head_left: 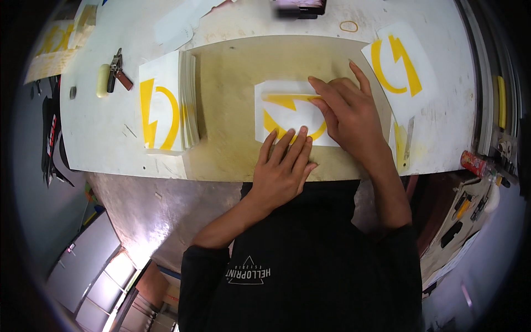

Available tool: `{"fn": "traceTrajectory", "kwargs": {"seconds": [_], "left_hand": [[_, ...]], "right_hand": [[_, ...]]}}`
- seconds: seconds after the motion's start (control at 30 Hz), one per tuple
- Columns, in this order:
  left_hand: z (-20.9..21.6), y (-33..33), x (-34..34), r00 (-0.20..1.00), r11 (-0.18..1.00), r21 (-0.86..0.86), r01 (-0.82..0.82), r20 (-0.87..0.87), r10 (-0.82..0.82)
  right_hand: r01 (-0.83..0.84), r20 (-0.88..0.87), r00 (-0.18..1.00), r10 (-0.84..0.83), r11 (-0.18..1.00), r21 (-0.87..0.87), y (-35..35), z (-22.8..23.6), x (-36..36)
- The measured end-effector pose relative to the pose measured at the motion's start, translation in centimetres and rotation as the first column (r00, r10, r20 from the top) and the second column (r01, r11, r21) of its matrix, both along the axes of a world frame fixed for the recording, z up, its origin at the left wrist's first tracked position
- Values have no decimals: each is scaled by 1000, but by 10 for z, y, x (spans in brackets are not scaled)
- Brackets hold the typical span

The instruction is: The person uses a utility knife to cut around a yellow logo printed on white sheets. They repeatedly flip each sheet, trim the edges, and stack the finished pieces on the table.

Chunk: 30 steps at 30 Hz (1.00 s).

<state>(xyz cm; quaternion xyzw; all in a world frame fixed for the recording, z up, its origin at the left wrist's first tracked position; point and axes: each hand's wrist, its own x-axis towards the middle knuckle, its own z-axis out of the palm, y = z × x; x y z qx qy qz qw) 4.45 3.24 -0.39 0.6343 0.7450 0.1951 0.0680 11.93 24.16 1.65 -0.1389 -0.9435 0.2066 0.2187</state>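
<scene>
Seen from the head camera, where both forearms rise from the lower edge over a dark sleeved top: white sheet with a yellow cut shape (290,113) lying flat at the middle of a worn tan mat (232,83) on the white table (99,138). Left hand (282,169) at the sheet's near edge, palm down, fingers straight and together, tips pressing the lower margin; open and flat, gripping nothing. Right hand (348,113) over the sheet's right part, wrist bent inward, fingers extended leftward across the top of the yellow shape, pressed flat on the paper; not closed around anything visible, though whatever may sit beneath the palm cannot be told. Left of the sheet, at the mat's left border, a thick stack of like sheets (166,105), yellow mark face up. Further left of the stack, a small hand tool with a brown handle (117,72). Right of the sheet, beyond the right hand, a single loose sheet with the same yellow mark (399,63), tilted. Beyond the sheet, near the table's far edge, a rubber band (348,26).
</scene>
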Motion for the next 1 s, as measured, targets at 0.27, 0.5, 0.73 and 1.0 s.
{"fn": "traceTrajectory", "kwargs": {"seconds": [0.27, 0.5, 0.73, 1.0], "left_hand": [[6, 37, -31, 995, 990, -102, -100, -3, 100], [-2, 38, -47, 997, 974, -214, -74, -41, 67], [4, 38, -48, 997, 983, -170, -73, -19, 70], [-4, 41, -47, 997, 986, -145, -80, -28, 76]], "right_hand": [[146, 133, 979, -157, 985, 92, 6, -18, -13], [22, 291, 957, -7, 999, -49, -40, -21, 16], [523, 184, 814, -551, 833, 181, -26, -5, 134], [691, 7, 556, -831, 457, -560, -56, -20, 149]]}}
